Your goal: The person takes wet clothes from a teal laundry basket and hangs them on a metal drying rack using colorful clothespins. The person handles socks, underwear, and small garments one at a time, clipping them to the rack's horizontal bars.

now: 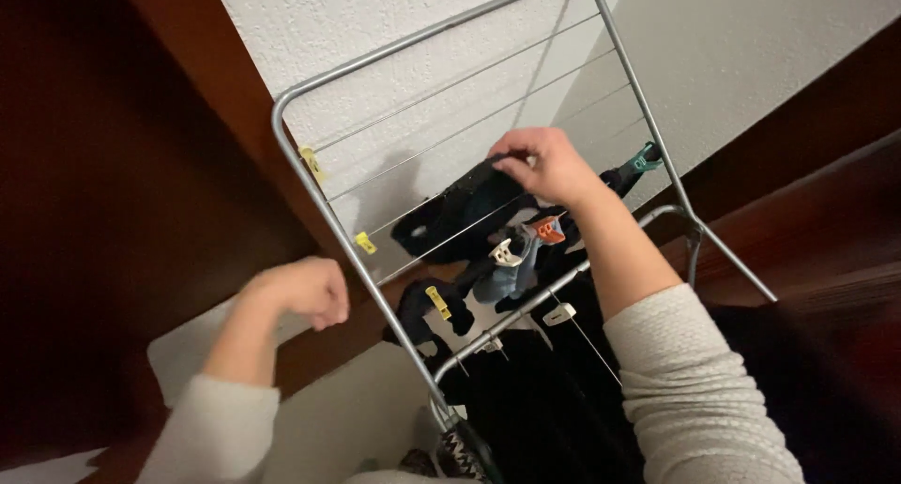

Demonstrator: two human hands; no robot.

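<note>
— What is the right hand [549, 165] doing?

— It reaches over the wires of the grey drying rack [310, 179] and its grip pinches the top edge of a black garment [460, 207] that hangs across the middle wires, toward the rack's far end.

— And the left hand [300, 291]?

— It hovers just outside the rack's left rail, curled into a loose fist. Whether the grip holds anything small inside I cannot tell; nothing shows between the fingers.

— Which step would you say this is?

— I judge it as handling one hung piece: the black garment is on the wires and the fingers are at its edge. Whether it is coming off or being set straight, the picture doesn't settle.

— What else is on the rack?

— Yellow pegs [364, 244] clipped along the left rail, an orange peg [547, 229] and a white peg [508, 252] on darker socks [507, 273] just below the right hand, a teal peg [643, 157] at the right rail. More dark laundry [535, 399] hangs on the lower part.

— What does the next move call for?

— Probably both hands on the cloth, clear of the neighbouring pegs.
</note>
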